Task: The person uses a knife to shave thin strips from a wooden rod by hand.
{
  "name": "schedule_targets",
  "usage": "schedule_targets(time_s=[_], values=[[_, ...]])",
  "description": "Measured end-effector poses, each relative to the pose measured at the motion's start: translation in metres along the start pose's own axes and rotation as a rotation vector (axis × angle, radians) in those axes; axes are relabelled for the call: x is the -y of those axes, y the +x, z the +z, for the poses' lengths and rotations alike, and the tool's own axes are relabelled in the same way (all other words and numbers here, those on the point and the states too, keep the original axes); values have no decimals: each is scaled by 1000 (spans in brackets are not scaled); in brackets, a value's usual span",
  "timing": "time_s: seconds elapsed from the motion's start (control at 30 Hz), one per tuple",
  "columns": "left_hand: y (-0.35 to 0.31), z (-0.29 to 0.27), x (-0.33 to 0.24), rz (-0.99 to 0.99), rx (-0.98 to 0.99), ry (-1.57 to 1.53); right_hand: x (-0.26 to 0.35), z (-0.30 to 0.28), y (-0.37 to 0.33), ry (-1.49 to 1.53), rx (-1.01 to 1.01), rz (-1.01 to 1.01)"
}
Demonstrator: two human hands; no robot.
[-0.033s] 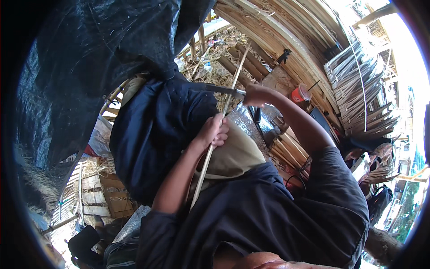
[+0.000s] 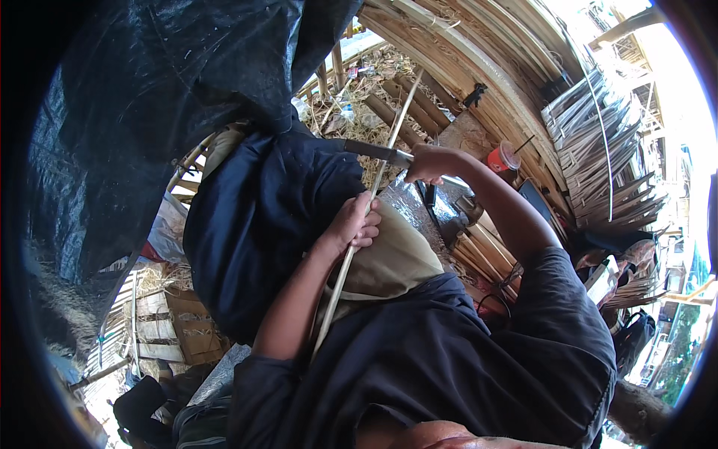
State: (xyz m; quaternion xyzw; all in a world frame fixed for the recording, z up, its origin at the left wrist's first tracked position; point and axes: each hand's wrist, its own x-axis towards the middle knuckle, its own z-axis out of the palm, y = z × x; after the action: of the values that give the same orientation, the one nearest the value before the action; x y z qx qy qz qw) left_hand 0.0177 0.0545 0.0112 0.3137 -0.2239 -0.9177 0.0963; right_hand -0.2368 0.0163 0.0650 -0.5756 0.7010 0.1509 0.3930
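Note:
My left hand (image 2: 356, 224) is closed around a long thin bamboo strip (image 2: 396, 123) that runs from my lap up and away over the straw-covered ground. My right hand (image 2: 428, 163) grips the handle of a knife (image 2: 372, 150); its blade points left and lies against the strip just above my left hand. Under both hands my knees are covered by a dark blue cloth (image 2: 262, 217) and a tan cloth (image 2: 393, 262).
A black tarp (image 2: 149, 97) hangs at the upper left. An orange cup (image 2: 502, 159) stands on a wooden block to the right. Bundles of split bamboo strips (image 2: 598, 142) and bamboo poles (image 2: 456, 60) lie beyond. Bamboo pieces (image 2: 479, 254) are stacked beside my right arm.

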Motion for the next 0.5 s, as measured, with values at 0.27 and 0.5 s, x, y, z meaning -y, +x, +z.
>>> schedule_targets(time_s=[0.27, 0.5], values=[[-1, -13, 0, -62, 166, -151, 13, -1, -51, 690, -241, -371], [4, -14, -4, -108, 181, -166, 36, -10, -93, 515, -413, -469]])
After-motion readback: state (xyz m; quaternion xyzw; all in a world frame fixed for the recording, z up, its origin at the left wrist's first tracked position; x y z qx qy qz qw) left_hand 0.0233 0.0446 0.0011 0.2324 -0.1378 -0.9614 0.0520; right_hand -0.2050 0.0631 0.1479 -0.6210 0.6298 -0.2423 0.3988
